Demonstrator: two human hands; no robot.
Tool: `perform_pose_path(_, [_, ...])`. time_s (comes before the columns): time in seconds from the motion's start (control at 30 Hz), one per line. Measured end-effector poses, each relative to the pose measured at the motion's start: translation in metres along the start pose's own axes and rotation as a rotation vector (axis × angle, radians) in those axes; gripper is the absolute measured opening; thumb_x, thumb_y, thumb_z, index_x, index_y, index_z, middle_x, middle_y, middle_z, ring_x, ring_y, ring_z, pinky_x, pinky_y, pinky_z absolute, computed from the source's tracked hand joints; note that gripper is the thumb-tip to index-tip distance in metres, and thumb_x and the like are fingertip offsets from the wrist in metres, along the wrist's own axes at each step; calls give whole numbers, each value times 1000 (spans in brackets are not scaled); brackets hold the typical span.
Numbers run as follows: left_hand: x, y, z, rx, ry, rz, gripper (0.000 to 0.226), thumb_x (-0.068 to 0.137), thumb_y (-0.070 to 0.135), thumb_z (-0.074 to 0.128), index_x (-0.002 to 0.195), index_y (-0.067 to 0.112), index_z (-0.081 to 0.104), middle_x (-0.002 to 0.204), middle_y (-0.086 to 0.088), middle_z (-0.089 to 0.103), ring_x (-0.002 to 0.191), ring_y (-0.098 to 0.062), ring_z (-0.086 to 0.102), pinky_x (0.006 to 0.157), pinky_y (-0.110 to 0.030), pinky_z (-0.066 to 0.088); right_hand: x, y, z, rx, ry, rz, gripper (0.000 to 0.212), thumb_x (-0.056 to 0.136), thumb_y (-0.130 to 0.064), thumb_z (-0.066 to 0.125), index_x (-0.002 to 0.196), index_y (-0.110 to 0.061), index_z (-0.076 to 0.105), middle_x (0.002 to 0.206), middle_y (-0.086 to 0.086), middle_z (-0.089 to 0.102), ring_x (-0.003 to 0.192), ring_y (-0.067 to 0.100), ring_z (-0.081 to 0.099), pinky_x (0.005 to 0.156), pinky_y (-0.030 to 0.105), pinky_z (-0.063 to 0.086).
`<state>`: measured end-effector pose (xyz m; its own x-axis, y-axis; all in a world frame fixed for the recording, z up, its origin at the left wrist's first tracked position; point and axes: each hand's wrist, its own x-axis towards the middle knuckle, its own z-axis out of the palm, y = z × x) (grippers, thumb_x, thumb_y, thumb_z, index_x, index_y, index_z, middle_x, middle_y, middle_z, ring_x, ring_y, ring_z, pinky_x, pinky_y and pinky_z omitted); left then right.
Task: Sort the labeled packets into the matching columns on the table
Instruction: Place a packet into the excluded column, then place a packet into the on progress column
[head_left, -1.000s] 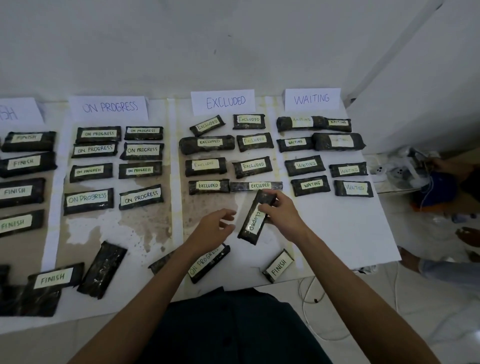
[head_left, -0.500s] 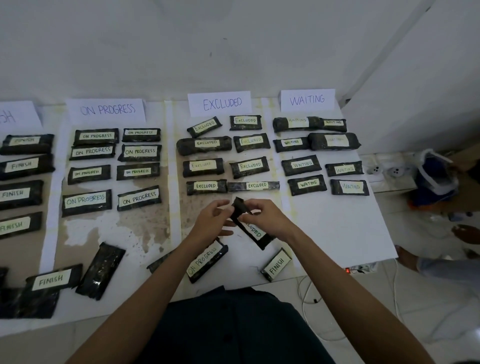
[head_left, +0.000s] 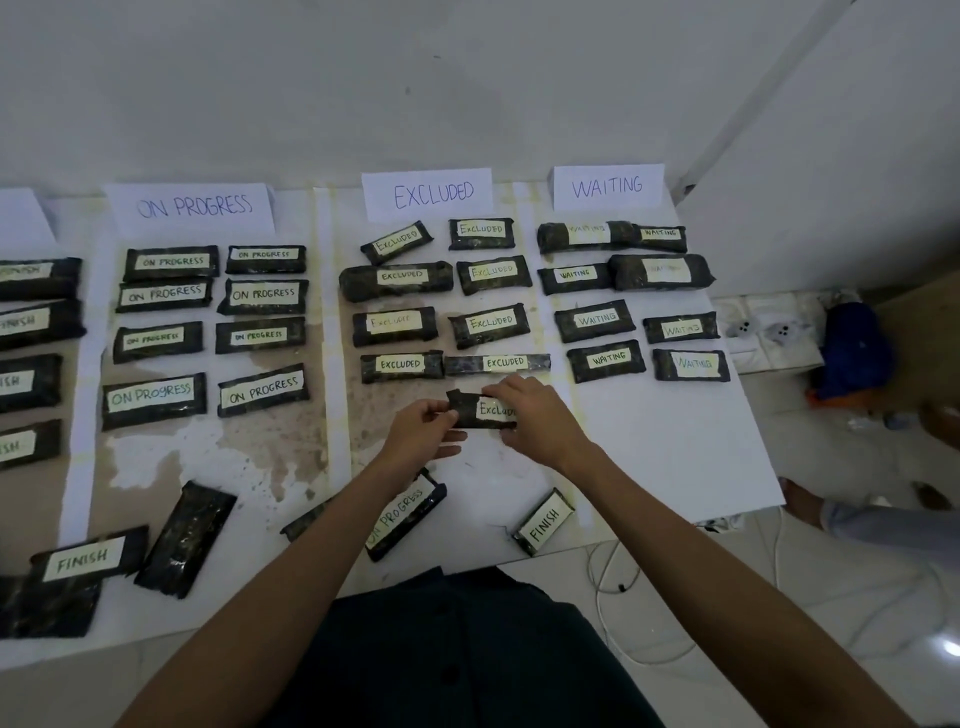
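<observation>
Centrally, I hold one dark packet (head_left: 480, 410) level in both hands over the table (head_left: 675, 447), just below the lowest row of the EXCLUDED column; its label reads "Exclu", the rest hidden under my right hand. My left hand (head_left: 421, 431) pinches the packet's left end between thumb and fingers, closed on it; my right hand (head_left: 535, 415) grips the right end from above, fingers curled over the label. Whether the packet touches the table surface I cannot tell. Along the far edge stand the header cards: ON PROGRESS (head_left: 195, 206), EXCLUDED (head_left: 432, 193) and WAITING (head_left: 607, 185), each with two ranks of labelled packets below it. Near the front edge lie unsorted packets: one marked ON PROGRESS (head_left: 410, 512) partly under my left forearm, one marked FINISH (head_left: 545, 522) beside my right forearm, another FINISH packet (head_left: 88, 557) toward the front left corner, and a face-down packet (head_left: 187, 538) just beside it.
</observation>
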<state>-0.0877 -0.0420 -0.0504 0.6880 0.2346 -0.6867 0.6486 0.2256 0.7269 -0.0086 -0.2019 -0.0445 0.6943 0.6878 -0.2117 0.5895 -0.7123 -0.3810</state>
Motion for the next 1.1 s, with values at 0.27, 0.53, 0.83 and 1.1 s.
perform_pose_path(0.27, [9,-17,-21,523,70,206,21,90,14,52,110,13,58,100,-1,58,91,-15,55,63,-11,38,21,26,14,-68,-56,63,47,71,1,68,117,-8,61,119,15,62,109,38,50,86,42,45])
perform_pose_path(0.53, [-12,-40,-55,663,57,350,22,88,9,54,109,14,59,106,-3,58,95,-16,55,81,-23,42,14,10,15,-130,-52,-41,59,76,-10,70,131,-11,51,133,15,49,122,34,42,100,44,35])
perform_pose_path(0.83, [-39,-76,-100,961,109,505,31,80,-1,57,110,7,63,106,-12,60,98,-31,53,87,-38,46,-5,-80,65,-116,-343,-492,71,71,-18,77,135,-12,46,136,13,48,121,32,44,97,44,39])
perform_pose_path(1.1, [-47,-84,-108,988,102,488,36,80,0,57,115,8,59,110,-13,57,101,-32,50,85,-40,45,-6,-91,81,-308,-364,-522,54,79,-9,63,131,-11,48,131,13,49,110,33,46,86,42,38])
